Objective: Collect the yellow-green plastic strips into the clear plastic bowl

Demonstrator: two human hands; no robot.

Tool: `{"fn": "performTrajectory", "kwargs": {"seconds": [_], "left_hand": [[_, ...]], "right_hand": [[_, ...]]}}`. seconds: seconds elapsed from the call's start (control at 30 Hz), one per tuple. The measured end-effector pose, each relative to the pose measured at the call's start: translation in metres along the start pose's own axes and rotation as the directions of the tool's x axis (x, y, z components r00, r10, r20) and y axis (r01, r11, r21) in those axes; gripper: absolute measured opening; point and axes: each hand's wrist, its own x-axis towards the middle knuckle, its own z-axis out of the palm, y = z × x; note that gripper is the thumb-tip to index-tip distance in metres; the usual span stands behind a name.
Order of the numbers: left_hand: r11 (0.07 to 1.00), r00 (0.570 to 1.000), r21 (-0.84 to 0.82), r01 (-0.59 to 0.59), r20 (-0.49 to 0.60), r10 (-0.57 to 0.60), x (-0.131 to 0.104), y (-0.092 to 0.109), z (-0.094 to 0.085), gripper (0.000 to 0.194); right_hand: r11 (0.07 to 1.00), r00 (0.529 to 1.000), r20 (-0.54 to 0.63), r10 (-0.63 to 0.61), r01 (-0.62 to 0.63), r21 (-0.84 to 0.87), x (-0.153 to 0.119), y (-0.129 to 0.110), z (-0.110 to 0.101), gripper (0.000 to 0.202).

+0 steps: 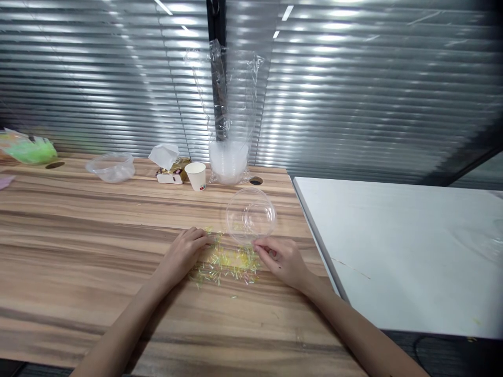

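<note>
1. Iridescent plastic snippets (228,260), in the head view, lie loose in a shallow, scattered heap on the wood-grain bench (78,251), between the two hands; one stray bit lies nearer the person.
2. The left hand (187,248) rests at the heap's left edge, fingers together and bent down; I cannot tell whether they pinch any snippets.
3. The right hand (283,256) is at the heap's upper right, thumb and forefinger drawn close together by the rim of a clear plastic bowl (251,213). Whether they grip that rim, a few snippets or nothing cannot be told.
4. As for progress, I judge the handling of the snippets to be under way: both hands are at the heap, while the snippets lie spread out and ungathered. I can make out none inside the bowl, so most of the work seems left.
5. Along the back stand another clear bowl (112,168), a tissue box (172,174), a paper cup (195,176) and a bagged stack of bowls (228,161), all apart from the hands.
</note>
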Motion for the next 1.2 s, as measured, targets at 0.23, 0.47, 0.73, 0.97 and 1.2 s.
{"fn": "performTrajectory", "kwargs": {"seconds": [0.23,0.47,0.73,0.97,1.2], "left_hand": [[0.999,1.000,-0.027,0.024,0.006,-0.023,0.002,0.002,-0.002,0.017],[0.997,0.997,-0.028,0.066,-0.039,-0.067,0.001,0.004,-0.002,0.018],[0.969,0.979,-0.196,0.153,-0.105,-0.176,0.004,0.011,-0.007,0.017],[0.961,0.972,-0.227,0.160,-0.131,-0.193,0.005,0.021,-0.012,0.021],[0.970,0.965,-0.176,0.169,-0.173,-0.199,0.005,0.018,-0.010,0.020]], "right_hand": [[1.000,1.000,0.009,-0.005,0.005,-0.001,-0.001,0.002,0.001,0.019],[1.000,1.000,0.022,-0.004,0.003,0.020,-0.001,0.001,0.000,0.018],[0.997,0.997,0.005,-0.078,0.078,0.017,-0.001,-0.001,0.001,0.018],[0.991,0.991,0.017,-0.132,0.132,0.004,-0.002,-0.009,0.001,0.019],[0.987,0.986,0.044,-0.159,0.158,0.025,-0.002,-0.018,-0.001,0.020]]}}
